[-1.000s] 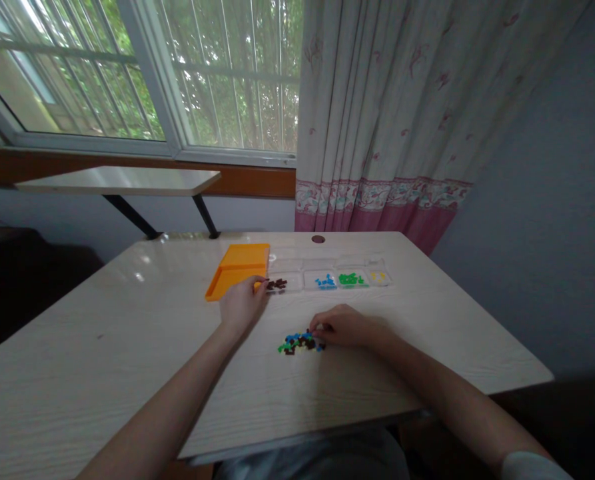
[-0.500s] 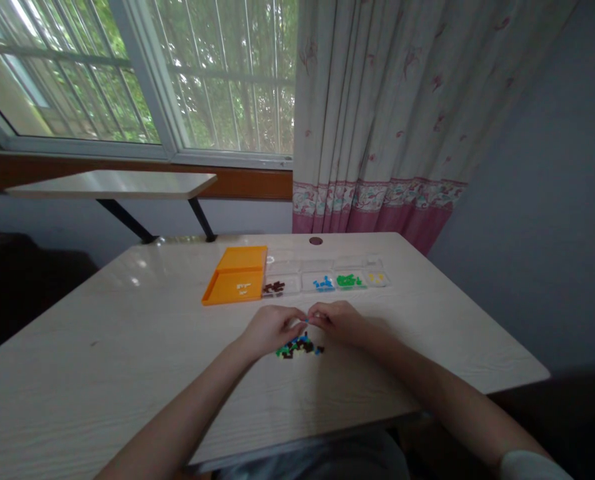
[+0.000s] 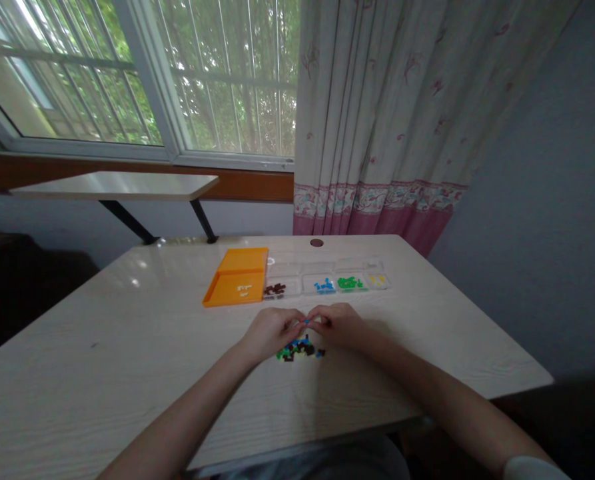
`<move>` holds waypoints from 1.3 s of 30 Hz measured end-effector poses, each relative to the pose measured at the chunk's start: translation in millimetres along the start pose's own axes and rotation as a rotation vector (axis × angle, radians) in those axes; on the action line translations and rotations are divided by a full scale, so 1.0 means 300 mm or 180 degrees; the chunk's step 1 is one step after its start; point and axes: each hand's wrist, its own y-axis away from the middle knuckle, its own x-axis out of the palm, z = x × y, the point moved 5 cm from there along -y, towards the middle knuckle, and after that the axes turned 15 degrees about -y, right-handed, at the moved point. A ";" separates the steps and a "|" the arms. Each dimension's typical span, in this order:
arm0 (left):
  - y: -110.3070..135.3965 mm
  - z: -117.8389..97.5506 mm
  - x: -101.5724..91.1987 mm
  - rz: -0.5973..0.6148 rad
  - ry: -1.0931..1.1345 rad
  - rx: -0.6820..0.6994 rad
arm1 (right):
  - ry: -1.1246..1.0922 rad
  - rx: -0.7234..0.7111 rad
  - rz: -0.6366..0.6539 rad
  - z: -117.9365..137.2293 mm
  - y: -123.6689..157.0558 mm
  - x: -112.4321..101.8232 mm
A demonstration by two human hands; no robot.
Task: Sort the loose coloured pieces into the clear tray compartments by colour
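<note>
My left hand [image 3: 275, 329] and my right hand [image 3: 339, 323] meet fingertip to fingertip above the table. Between them they pinch a tiny blue building block [image 3: 306, 321], largely covered by the fingers. Just below the hands lies a loose pile of small blocks [image 3: 300, 349] in brown, green, blue and pale yellow. Beyond the hands, clear plastic boxes hold brown blocks [image 3: 275, 290], blue blocks [image 3: 324, 286], green blocks [image 3: 350, 283] and a few yellow blocks [image 3: 377, 280].
An orange open case [image 3: 227, 287] with several white pieces [image 3: 244, 291] in it stands left of the clear boxes. A raised shelf [image 3: 122, 185] on black legs is at the back left. The table's front edge [image 3: 297, 445] runs close to my body.
Both hands stay together at almost the same spot, and a little more of the blue block shows between the fingertips. The view has shifted very slightly.
</note>
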 end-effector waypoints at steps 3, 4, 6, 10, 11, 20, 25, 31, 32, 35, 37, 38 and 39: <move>-0.001 0.003 0.001 0.0018 0.0074 -0.0020 | 0.0038 -0.0034 -0.0121 0.002 -0.001 -0.002; -0.002 0.005 0.002 0.0029 0.0067 -0.0032 | 0.0038 -0.0055 -0.0169 0.002 -0.002 -0.005; -0.004 0.010 0.004 0.0055 0.0031 -0.0054 | 0.0022 -0.0145 -0.0289 0.003 -0.001 -0.016; -0.005 0.005 0.024 0.0341 0.0151 0.0332 | -0.0004 -0.0483 -0.0861 0.014 0.002 -0.072; -0.003 0.001 0.032 0.0454 0.0200 0.0500 | 0.0003 -0.0550 -0.1056 0.017 0.004 -0.090; 0.005 0.038 0.050 0.0518 -0.0258 0.0443 | 0.0071 -0.0590 -0.1640 0.012 0.013 -0.155; 0.005 0.050 0.030 0.0428 -0.0548 0.0252 | 0.0157 -0.0618 -0.1909 0.025 0.025 -0.178; 0.002 0.057 0.018 0.0379 -0.0720 0.0135 | 0.0219 -0.0724 -0.2075 0.046 0.031 -0.194; 0.003 0.058 0.020 0.0408 -0.0720 0.0144 | 0.0235 -0.0743 -0.2083 0.047 0.031 -0.194; 0.004 0.059 0.026 0.0490 -0.0736 0.0192 | 0.0272 -0.0822 -0.2088 0.045 0.030 -0.193; 0.005 0.059 0.026 0.0508 -0.0759 0.0189 | 0.0291 -0.0839 -0.2080 0.042 0.029 -0.193; 0.005 0.060 0.025 0.0516 -0.0763 0.0184 | 0.0299 -0.0830 -0.2069 0.041 0.029 -0.192; 0.005 0.059 0.025 0.0525 -0.0752 0.0181 | 0.0302 -0.0820 -0.2055 0.039 0.029 -0.192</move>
